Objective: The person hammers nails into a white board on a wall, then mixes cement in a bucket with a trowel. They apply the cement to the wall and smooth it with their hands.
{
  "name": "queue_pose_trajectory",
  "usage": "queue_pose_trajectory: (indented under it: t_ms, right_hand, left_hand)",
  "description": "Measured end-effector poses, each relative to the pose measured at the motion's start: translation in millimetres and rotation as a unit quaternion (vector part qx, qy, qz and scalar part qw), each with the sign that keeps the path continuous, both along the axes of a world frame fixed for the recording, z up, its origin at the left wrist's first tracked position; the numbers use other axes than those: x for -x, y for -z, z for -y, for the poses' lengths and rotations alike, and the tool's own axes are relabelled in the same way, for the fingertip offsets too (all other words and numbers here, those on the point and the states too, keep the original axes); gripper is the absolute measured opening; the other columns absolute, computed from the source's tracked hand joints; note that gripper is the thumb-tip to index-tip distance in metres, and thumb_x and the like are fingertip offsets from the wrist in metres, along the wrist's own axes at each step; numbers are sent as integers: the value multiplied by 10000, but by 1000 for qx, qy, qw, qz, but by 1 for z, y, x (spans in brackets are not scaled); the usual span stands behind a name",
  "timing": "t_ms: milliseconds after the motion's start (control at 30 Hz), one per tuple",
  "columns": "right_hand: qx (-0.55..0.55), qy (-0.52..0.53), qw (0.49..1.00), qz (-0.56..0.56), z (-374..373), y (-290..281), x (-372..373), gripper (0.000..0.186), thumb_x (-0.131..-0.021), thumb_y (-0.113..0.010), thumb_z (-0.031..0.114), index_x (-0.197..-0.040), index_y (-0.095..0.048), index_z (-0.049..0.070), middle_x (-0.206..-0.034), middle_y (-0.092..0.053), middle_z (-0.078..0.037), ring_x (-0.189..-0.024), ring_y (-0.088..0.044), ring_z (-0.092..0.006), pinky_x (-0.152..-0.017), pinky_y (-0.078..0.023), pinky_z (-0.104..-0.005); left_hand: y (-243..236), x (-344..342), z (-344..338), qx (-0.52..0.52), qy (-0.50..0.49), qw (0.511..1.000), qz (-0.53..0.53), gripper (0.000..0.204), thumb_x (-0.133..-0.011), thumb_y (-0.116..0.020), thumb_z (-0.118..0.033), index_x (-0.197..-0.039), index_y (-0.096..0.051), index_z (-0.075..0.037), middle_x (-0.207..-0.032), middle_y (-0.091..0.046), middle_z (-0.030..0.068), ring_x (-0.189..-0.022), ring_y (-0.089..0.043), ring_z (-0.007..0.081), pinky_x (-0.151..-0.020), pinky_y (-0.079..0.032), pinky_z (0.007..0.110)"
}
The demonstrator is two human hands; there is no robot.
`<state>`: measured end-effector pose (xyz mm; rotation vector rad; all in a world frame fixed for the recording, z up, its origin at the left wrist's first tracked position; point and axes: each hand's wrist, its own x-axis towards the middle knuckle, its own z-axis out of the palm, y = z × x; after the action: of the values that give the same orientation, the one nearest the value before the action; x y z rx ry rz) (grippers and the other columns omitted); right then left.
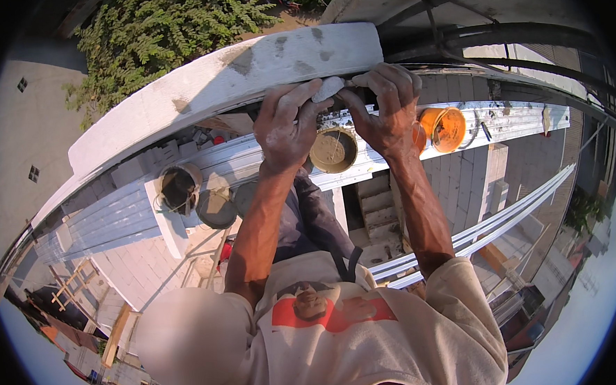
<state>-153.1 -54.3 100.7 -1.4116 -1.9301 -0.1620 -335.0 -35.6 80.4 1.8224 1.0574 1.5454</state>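
A small pale grey lump [328, 88], perhaps stone or hardened mortar, sits between my two hands at the near edge of a long white wall block [314, 51]. My left hand [287, 122] has its fingers curled and pinches the lump at its left side. Curled at the lump's right end, my right hand [386, 108] has thumb and forefinger close together; what lies between them is too small to make out. Just below my hands, a round bucket of wet grey mortar [334, 151] stands on ribbed metal planks [383, 157].
An orange bucket [448, 129] stands on the planks at the right. A dark bucket [179, 187] and a round mortar pan [217, 208] are at the left. Dark metal pipes [509, 37] cross at the upper right. Leafy branches [167, 36] lie beyond the wall. Far below are block walls.
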Motion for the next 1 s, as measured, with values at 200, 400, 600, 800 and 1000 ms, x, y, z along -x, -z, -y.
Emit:
queue_pose_trajectory:
  t_ms: [200,400,600,800,1000]
  right_hand:
    - [-16,-5,1000,6,-3,4,-2,453,-768,-909,142,-1125,-629,127,-1128,-606,-23,-1148,-578,-224,-980,-437,-416]
    - [-7,-9,1000,5,-3,5,-4,454,-766,-917,181,-1108,-624,121,-1120,-604,-21,-1137,-575,-222,-970,-439,-409]
    - [-21,-8,1000,10,-5,3,-1,486,-759,-928,218,-1118,-617,115,-1122,-601,-32,-1131,-568,-221,-974,-429,-407]
    - [-21,-13,1000,7,-5,5,-1,482,-755,-924,206,-1113,-613,119,-1100,-603,-15,-1112,-570,-212,-968,-422,-408]
    - [-9,-12,1000,8,-4,2,1,440,-757,-905,144,-1088,-616,126,-1063,-611,2,-1106,-578,-210,-964,-421,-412]
  left_hand:
    - [0,0,1,-17,-18,999,-44,374,-800,-772,157,-1145,-722,19,-962,-641,110,-847,-709,189,-708,-675,287]
    - [0,-6,1,-2,-20,1000,22,351,-806,-785,143,-1131,-720,27,-938,-654,107,-820,-718,183,-692,-670,288]
    - [-1,-4,0,-15,-26,1000,-2,336,-809,-778,148,-1120,-722,34,-953,-669,123,-834,-723,181,-689,-668,288]
    - [-1,-1,0,-16,-7,1000,-9,356,-812,-776,140,-1148,-723,35,-955,-672,124,-828,-729,181,-698,-667,293]
    - [-2,0,-3,-31,0,999,-13,408,-801,-769,148,-1179,-729,-1,-958,-681,128,-813,-734,195,-706,-662,301]
